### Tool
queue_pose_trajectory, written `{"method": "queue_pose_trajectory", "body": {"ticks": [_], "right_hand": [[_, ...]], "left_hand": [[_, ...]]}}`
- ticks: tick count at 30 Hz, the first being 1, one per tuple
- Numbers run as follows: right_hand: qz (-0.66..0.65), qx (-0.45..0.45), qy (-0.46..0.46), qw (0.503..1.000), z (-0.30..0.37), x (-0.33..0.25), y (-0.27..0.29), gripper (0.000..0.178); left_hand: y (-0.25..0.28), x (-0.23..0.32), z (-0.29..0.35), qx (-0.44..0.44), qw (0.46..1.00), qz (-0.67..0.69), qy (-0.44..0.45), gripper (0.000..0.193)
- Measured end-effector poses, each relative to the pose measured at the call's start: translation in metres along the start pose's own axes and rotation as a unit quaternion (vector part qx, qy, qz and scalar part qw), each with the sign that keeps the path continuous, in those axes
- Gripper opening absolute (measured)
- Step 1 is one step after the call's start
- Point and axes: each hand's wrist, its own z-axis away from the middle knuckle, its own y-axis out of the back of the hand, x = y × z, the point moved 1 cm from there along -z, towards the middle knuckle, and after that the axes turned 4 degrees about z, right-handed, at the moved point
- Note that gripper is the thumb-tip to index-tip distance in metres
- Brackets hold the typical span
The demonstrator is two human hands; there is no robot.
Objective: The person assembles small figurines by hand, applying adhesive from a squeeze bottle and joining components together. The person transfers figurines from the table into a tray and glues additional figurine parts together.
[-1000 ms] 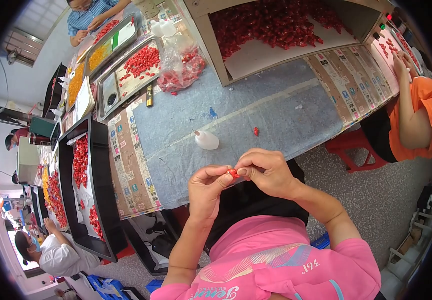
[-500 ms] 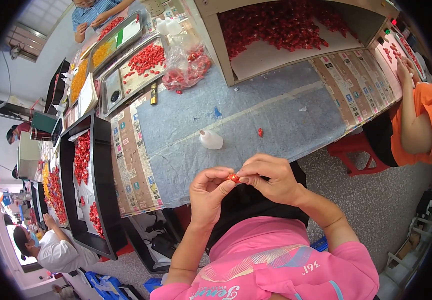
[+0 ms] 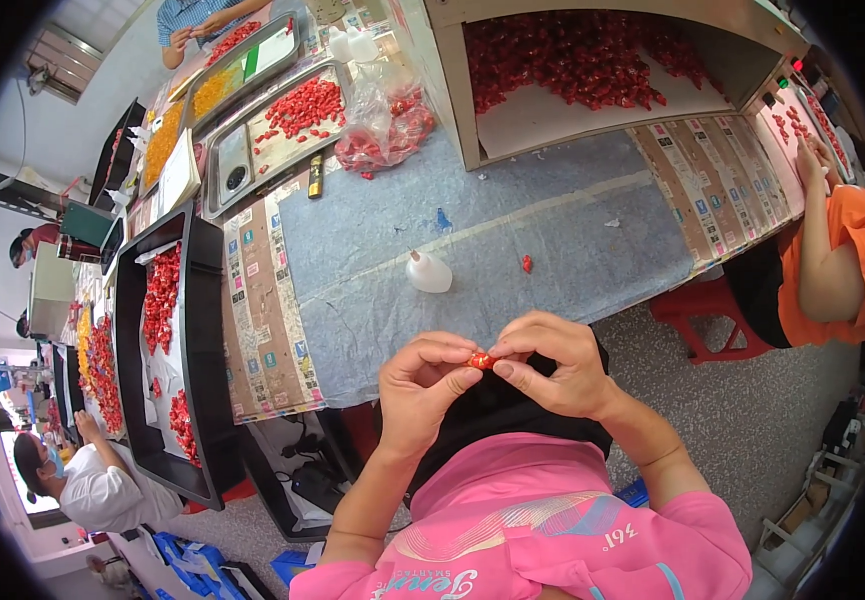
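Between my two hands, just in front of the table's near edge, is a small shiny red piece (image 3: pixel 481 361) with a pale yellowish mark. The thumb and fingers of my left hand (image 3: pixel 418 392) pinch its left side. My right hand (image 3: pixel 560 372) has its fingertips closed on the right end. What exactly the piece is, I cannot make out. Beyond my hands, a white squeeze bottle (image 3: pixel 430 272) with a thin tip stands on the blue-grey table cover (image 3: pixel 373 240). A single small red piece (image 3: pixel 527 263) lies to its right.
A cabinet (image 3: pixel 443 90) holding a heap of red pieces stands at the back. A black tray (image 3: pixel 215 400) of red pieces is at left. Metal trays (image 3: pixel 221 200), a clear bag (image 3: pixel 388 140) and a lighter (image 3: pixel 316 176) lie far left. A co-worker in orange (image 3: pixel 833 270) sits right.
The right fingertips have shifted on the red piece, and the right thumb now sits lower. The piece shows more of its surface. The whole view has moved slightly.
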Motion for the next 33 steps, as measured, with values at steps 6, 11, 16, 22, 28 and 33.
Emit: {"method": "queue_pose_trajectory", "body": {"ticks": [6,11,16,22,28,33], "right_hand": [[0.018,-0.002,0.047,0.999,0.0005,0.0008,0.0010,0.014],[0.022,-0.004,0.060,0.998,0.0010,0.0010,0.0012,0.014],[0.005,-0.005,0.071,0.997,0.0023,0.0001,0.0003,0.014],[-0.015,0.005,0.063,0.998,0.0040,0.0010,-0.0028,0.014],[-0.022,-0.008,0.047,0.999,0.0025,0.0036,-0.0013,0.014],[-0.039,-0.009,0.028,0.999,0.0033,0.0037,-0.0018,0.015]], "left_hand": [[0.0000,0.0006,0.0009,0.006,1.000,0.019,0.022,0.020],[-0.0010,0.0017,0.0014,0.004,0.999,0.029,0.035,0.020],[-0.0023,0.0027,0.0036,0.011,0.998,0.030,0.052,0.019],[-0.0029,0.0026,0.0051,0.018,0.997,0.036,0.061,0.019],[-0.0027,0.0004,0.0044,0.034,0.996,0.032,0.071,0.019],[-0.0026,0.0002,0.0043,0.034,0.996,0.032,0.072,0.019]]}}
